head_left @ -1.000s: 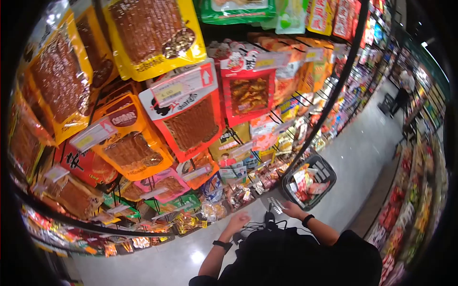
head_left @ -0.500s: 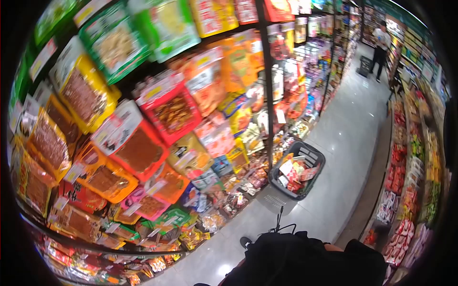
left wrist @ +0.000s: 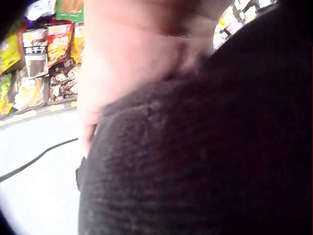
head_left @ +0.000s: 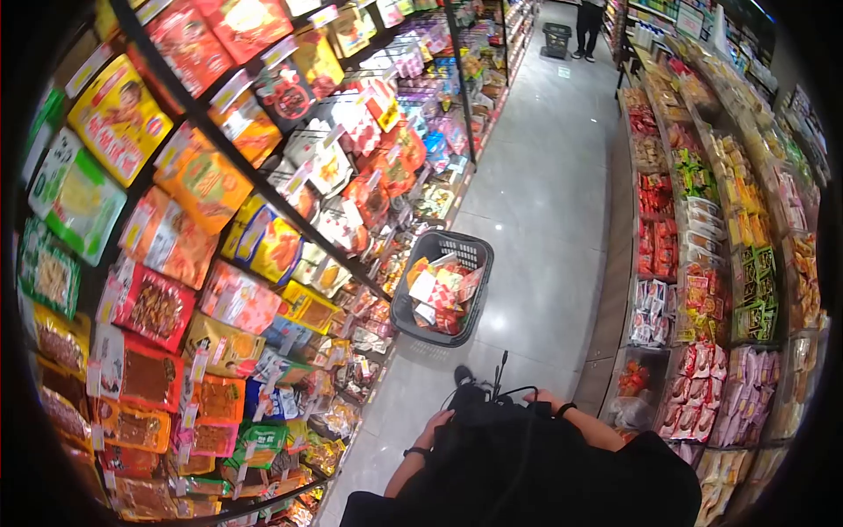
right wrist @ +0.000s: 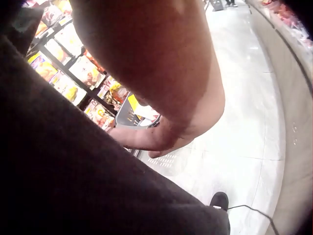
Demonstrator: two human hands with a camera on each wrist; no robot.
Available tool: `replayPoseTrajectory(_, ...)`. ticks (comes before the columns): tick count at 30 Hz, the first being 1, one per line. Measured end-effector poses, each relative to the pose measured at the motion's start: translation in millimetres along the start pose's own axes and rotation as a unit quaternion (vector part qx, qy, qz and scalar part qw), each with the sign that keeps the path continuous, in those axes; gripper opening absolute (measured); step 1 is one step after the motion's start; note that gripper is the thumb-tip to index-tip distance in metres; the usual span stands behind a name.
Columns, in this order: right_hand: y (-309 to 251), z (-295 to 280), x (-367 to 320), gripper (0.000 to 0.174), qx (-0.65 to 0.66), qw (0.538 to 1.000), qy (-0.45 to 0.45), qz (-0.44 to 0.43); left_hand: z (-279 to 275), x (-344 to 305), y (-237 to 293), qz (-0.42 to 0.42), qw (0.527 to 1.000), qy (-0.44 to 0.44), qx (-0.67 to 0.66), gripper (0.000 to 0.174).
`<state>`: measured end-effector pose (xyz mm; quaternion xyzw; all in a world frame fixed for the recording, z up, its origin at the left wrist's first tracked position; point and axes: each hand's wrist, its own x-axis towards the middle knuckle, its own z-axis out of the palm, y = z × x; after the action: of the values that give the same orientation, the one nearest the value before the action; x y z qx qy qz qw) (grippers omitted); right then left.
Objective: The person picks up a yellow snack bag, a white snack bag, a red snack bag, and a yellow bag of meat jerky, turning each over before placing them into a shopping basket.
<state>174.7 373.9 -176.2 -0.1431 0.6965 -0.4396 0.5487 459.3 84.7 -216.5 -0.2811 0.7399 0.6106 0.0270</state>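
Note:
My left hand [head_left: 435, 429] is low at the left side of my dark clothing in the head view, near a thin black cable. Up close in the left wrist view, the same hand [left wrist: 129, 58] lies against the dark cloth, its fingers mostly hidden. On the other side, my right hand [head_left: 544, 400] hangs by the clothing's front edge. Its fingers [right wrist: 142, 139] look loosely bent in the right wrist view, with nothing in them. A dark grey shopping basket [head_left: 480, 252] stands on the floor ahead, beyond both hands, with several packaged snacks [head_left: 446, 294] inside.
Racks of hanging snack packets [head_left: 149, 373] line the left. Bins of small wrapped snacks [head_left: 698, 307] run along the right. Between them stretches a grey tiled aisle [head_left: 544, 202]. Far down it stand a person [head_left: 587, 31] and another basket [head_left: 555, 39].
The head view has swung right, from the rack toward the aisle. Both hands, raised in front a second ago, dropped out of sight and now show low beside the clothing.

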Motion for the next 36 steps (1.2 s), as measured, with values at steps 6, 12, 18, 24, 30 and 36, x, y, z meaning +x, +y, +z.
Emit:
replayPoseTrajectory(6, 58, -83, 14, 0.032, -0.139, 0.989, -0.040, -0.043, 23, 113, 71, -0.051, 0.981, -0.100, -0.159, 0.033)
replayPoseTrajectory(12, 10, -181, 47, 0.034, -0.201, 0.979, 0.028, 0.003, 33, 257, 65, -0.148, 0.960, -0.132, -0.199, 0.024)
replayPoseTrajectory(18, -88, -280, 143, 0.037, -0.198, 0.978, 0.058, -0.008, 5, 376, 89, 0.155, 0.909, -0.127, 0.365, 0.030)
replayPoseTrajectory(24, -171, -300, 209, 0.037, -0.159, 0.982, 0.099, 0.025, 4, 405, 157, -0.183, 0.974, 0.088, -0.099, 0.035)
replayPoseTrajectory(30, -252, -301, 266, 0.041, -0.153, 0.984, -0.023, 0.084, 40, 400, 92, -0.240, 0.947, 0.152, -0.147, 0.035)
replayPoseTrajectory(36, -326, -316, 330, 0.037, -0.491, 0.833, -0.242, -0.080, 60, 434, 155, -0.355, 0.922, 0.151, -0.016, 0.034)
